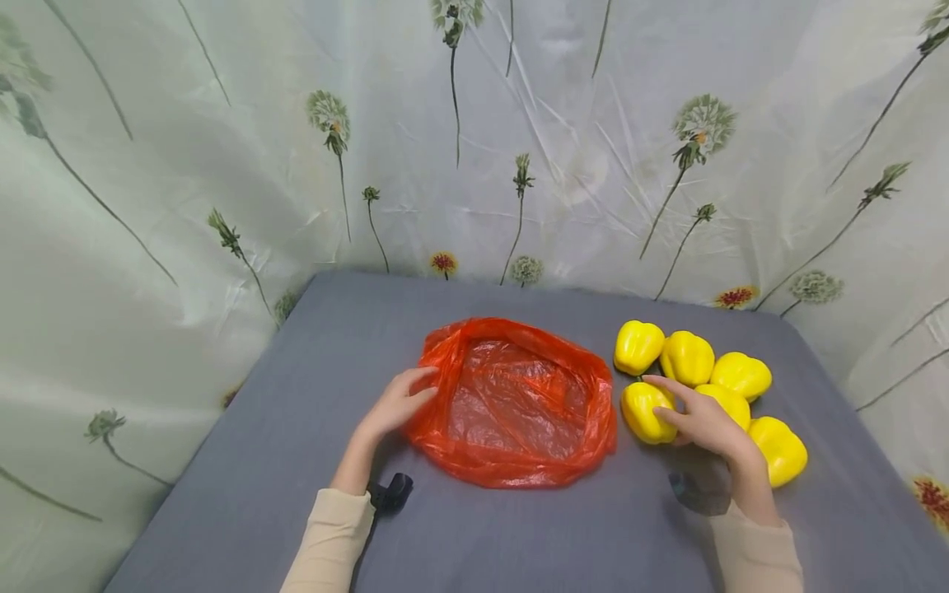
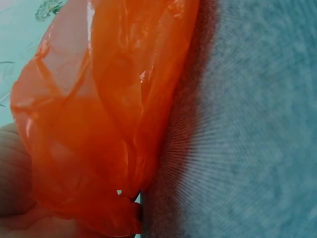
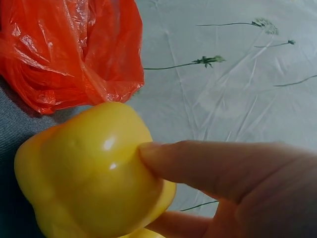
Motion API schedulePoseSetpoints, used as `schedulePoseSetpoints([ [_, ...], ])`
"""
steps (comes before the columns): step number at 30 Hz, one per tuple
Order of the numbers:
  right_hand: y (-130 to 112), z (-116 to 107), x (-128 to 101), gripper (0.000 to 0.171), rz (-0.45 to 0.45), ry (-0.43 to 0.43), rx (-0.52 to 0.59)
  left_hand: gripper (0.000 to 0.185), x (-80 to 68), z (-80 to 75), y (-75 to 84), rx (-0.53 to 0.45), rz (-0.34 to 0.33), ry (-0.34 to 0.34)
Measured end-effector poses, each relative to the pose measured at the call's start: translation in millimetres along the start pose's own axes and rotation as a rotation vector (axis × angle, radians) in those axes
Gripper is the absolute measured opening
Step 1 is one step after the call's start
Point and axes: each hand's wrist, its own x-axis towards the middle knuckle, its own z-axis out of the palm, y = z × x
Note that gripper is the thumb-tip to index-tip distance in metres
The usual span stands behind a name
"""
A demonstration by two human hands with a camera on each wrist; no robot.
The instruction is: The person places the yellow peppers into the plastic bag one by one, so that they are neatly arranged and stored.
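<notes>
the right grip (image 1: 700, 422) grasps a yellow bell pepper (image 1: 641, 416) just right of a translucent red plastic bag (image 1: 511, 473); the left grip (image 1: 395, 405) touches the bag's left side, pinching or not i cannot tell; five more yellow peppers (image 1: 687, 359) cluster on the grey desk (image 1: 549, 539).
</notes>
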Motion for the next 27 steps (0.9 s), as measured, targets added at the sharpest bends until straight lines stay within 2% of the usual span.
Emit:
schedulePoseSetpoints([
  [6,0.2,-1.7,2.6,0.06,0.04,-0.001,0.01,0.044,1.1,-1.2,3.2,-0.012,-0.014,0.005],
  [16,-4.3,-4.1,2.3,0.059,0.028,0.053,-0.032,0.044,2.8,-2.1,1.6,-0.02,-0.052,0.007],
  [19,-7.4,-6.1,0.3,0.059,0.028,0.088,-0.05,0.044,2.8,-2.6,3.4,-0.034,-0.043,0.007],
  [22,-10.6,-7.6,-0.9,0.06,0.043,0.109,-0.047,0.042,3.0,-1.8,3.7,-0.016,0.007,0.021],
  [27,-12.2,-8.0,-2.2,0.061,0.07,0.14,-0.016,0.04,1.3,-1.2,6.0,-0.021,-0.002,-0.005],
])
